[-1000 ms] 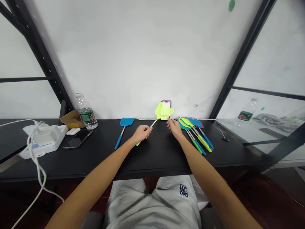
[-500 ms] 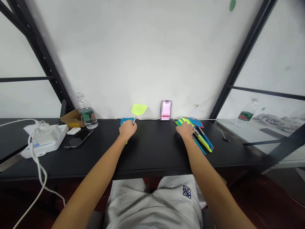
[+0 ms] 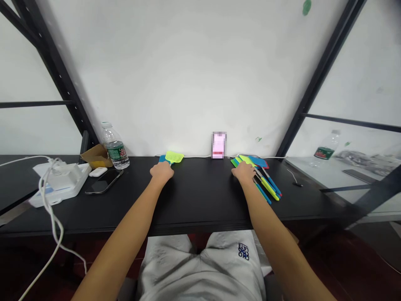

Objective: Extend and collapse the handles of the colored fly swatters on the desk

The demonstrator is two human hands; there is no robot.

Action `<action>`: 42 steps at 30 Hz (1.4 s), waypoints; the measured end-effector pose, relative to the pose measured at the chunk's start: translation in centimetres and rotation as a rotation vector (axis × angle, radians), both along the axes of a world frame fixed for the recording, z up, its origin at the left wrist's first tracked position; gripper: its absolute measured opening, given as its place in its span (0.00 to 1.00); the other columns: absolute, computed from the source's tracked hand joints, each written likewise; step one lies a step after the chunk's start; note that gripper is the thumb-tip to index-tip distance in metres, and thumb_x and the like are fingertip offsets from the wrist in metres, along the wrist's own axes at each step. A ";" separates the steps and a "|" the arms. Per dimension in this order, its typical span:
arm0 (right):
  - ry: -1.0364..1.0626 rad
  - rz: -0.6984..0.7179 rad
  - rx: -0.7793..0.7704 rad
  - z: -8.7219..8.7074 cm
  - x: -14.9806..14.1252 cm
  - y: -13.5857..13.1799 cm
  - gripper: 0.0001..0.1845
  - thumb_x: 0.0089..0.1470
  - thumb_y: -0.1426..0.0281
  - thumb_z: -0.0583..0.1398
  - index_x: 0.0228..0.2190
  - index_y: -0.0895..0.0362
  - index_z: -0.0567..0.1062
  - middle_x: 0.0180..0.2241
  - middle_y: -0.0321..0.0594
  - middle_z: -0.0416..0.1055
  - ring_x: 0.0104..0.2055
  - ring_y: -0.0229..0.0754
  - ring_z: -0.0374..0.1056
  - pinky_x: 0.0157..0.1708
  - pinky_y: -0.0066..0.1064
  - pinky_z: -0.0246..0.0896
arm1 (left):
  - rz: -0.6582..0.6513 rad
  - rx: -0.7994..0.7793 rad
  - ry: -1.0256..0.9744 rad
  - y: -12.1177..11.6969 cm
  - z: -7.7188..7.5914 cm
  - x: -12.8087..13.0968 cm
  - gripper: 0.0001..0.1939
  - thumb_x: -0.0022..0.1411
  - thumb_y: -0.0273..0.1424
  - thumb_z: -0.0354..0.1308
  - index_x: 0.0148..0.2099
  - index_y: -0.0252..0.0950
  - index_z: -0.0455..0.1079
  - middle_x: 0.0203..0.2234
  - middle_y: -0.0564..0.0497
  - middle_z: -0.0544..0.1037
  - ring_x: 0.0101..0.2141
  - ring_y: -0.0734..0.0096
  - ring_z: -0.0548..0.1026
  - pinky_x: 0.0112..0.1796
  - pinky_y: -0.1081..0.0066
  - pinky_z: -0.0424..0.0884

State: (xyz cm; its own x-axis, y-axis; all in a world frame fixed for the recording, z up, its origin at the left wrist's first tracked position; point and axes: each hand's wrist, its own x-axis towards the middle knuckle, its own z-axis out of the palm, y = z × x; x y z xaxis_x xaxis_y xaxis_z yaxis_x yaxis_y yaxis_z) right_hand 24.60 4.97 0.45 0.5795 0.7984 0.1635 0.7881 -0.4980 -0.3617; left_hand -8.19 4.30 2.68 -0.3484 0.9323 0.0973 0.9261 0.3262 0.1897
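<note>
My left hand (image 3: 162,170) is closed at the back of the desk, left of the middle. A yellow-green fly swatter (image 3: 174,157) with a perforated head reaches out beyond its fingers; the hand and wrist hide its handle. Under and beside that head lies a blue fly swatter (image 3: 163,159), mostly covered. My right hand (image 3: 243,171) rests palm down over a fanned pile of fly swatters (image 3: 252,161), thumb apart from the other fingers. Green, yellow, blue and red-edged heads show past the hand. Their thin metal shafts and coloured handles (image 3: 268,188) point toward the front right.
A phone with a pixelated screen (image 3: 218,145) leans on the wall. At left stand a water bottle (image 3: 115,146), a cardboard box (image 3: 98,156), a white earbud case (image 3: 98,172), a dark phone (image 3: 104,182) and a white power strip (image 3: 62,184) with cables. A short cable (image 3: 294,179) lies at right.
The yellow-green fly swatter's head has come down from upright against the wall to low over the blue one. My left hand has shifted slightly left. My right hand stays on the pile.
</note>
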 end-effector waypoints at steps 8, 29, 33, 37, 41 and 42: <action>0.004 -0.043 -0.020 0.1 0.2 0.1 0.31 0.48 0.62 0.63 0.52 0.64 0.68 0.53 0.63 0.62 0.58 0.60 0.59 0.52 0.45 0.55 | 0.006 -0.026 0.012 0.2 0.0 -0.4 0.24 0.50 0.37 0.62 0.50 0.36 0.74 0.49 0.33 0.75 0.49 0.45 0.75 0.44 0.57 0.71; 0.034 0.091 -0.042 0.5 0.1 -0.5 0.24 0.48 0.66 0.62 0.49 0.55 0.73 0.45 0.53 0.71 0.50 0.56 0.69 0.42 0.40 0.65 | 0.063 -0.051 0.028 0.5 -0.2 -1.0 0.28 0.51 0.32 0.59 0.56 0.32 0.70 0.53 0.30 0.71 0.52 0.45 0.71 0.45 0.58 0.70; 0.029 0.140 -0.082 0.5 0.3 -0.5 0.20 0.48 0.69 0.62 0.46 0.56 0.75 0.44 0.52 0.73 0.47 0.54 0.72 0.40 0.38 0.66 | 0.043 -0.070 0.039 0.7 -0.3 -1.2 0.26 0.51 0.30 0.59 0.55 0.34 0.72 0.53 0.31 0.72 0.52 0.45 0.72 0.45 0.58 0.71; -0.009 0.193 -0.120 0.3 0.2 -0.3 0.16 0.49 0.70 0.62 0.43 0.57 0.76 0.43 0.53 0.74 0.46 0.54 0.72 0.39 0.39 0.67 | 0.053 -0.064 0.040 1.1 -0.6 -1.4 0.27 0.51 0.29 0.58 0.56 0.34 0.71 0.53 0.31 0.72 0.52 0.44 0.72 0.45 0.57 0.71; -0.029 0.247 -0.156 0.3 -0.2 -0.4 0.17 0.50 0.66 0.62 0.43 0.57 0.76 0.44 0.53 0.74 0.47 0.55 0.72 0.40 0.40 0.66 | 0.059 -0.063 0.038 1.4 -0.8 -1.7 0.28 0.51 0.30 0.57 0.56 0.34 0.71 0.54 0.31 0.71 0.52 0.44 0.72 0.45 0.57 0.71; -0.032 0.263 -0.165 0.4 -0.3 -0.5 0.17 0.50 0.64 0.62 0.42 0.57 0.76 0.44 0.53 0.74 0.47 0.55 0.72 0.40 0.40 0.66 | 0.060 -0.064 0.038 1.4 -0.8 -1.7 0.28 0.51 0.30 0.58 0.56 0.34 0.71 0.54 0.31 0.71 0.52 0.44 0.72 0.45 0.57 0.71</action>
State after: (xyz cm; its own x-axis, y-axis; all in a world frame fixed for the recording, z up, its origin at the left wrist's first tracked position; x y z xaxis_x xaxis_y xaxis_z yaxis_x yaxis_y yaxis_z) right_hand 24.33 4.48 0.84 0.3461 0.9376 0.0345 0.9075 -0.3252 -0.2657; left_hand -9.91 5.71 1.90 -0.4007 0.9147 0.0529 0.9108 0.3914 0.1318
